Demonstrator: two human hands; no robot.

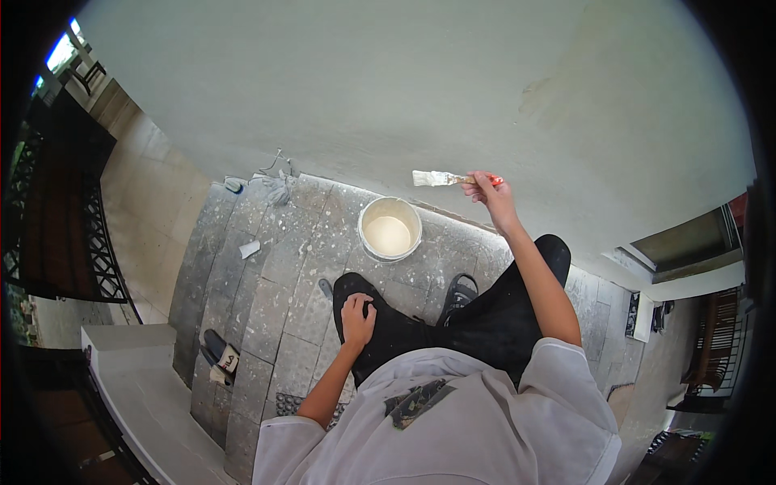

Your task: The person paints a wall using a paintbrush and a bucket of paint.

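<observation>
My right hand (pixel 488 194) is closed around the handle of a paintbrush (pixel 440 179), held out level with its bristles to the left. White paint coats the bristles and part of the handle. The brush is in front of the pale wall (pixel 339 89); whether it touches the wall I cannot tell. Below and left of the brush stands a white bucket (pixel 365 244), with cream-white paint (pixel 388 235) in its bottom. My left hand (pixel 356 320) rests on my left knee in black trousers, fingers loosely spread, holding nothing.
Paint spatters mark the grey tiled floor (pixel 250 323). Near the wall's foot lies a crumpled grey cloth (pixel 277 189); a white scrap (pixel 250 249) is farther left. Slippers (pixel 220 356) sit at lower left, beside a low white wall (pixel 137 364). A window frame (pixel 687 242) is at right.
</observation>
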